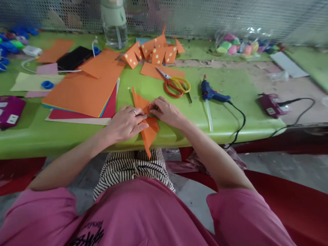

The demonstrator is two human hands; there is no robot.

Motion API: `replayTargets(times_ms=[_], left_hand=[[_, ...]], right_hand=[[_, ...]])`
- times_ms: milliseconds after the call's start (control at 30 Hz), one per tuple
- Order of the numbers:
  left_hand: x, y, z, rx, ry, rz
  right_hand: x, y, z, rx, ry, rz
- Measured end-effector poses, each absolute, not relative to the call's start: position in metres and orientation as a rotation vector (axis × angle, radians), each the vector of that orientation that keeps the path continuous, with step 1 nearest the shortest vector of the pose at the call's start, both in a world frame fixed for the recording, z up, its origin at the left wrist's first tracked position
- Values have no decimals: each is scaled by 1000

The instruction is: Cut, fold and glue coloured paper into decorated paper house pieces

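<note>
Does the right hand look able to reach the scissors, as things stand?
Probably yes: the scissors lie just beyond the right hand, with nothing visible between, though that hand touches the folded orange paper.

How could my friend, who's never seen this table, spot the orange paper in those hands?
Find the green tabletop, then the middle of its near edge. Between the left hand and right hand is a folded orange paper, one tip poking past the edge. It's held and shows no dots, unlike the dotted orange pieces farther back.
</note>
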State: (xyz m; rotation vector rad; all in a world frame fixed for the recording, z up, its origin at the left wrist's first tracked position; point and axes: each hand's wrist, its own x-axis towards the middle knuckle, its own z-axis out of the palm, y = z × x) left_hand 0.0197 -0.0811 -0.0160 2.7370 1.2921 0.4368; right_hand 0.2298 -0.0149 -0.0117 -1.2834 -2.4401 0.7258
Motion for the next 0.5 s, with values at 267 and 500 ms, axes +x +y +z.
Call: replayTargets(times_ms=[267, 500], left_hand=[[-3, -85, -10, 2392, 1221, 680], [-4, -126, -23, 2770, 1348, 783]], right_hand=[[234, -12, -13, -1214, -2205, 647], [269, -78, -7, -889, -2379, 254]])
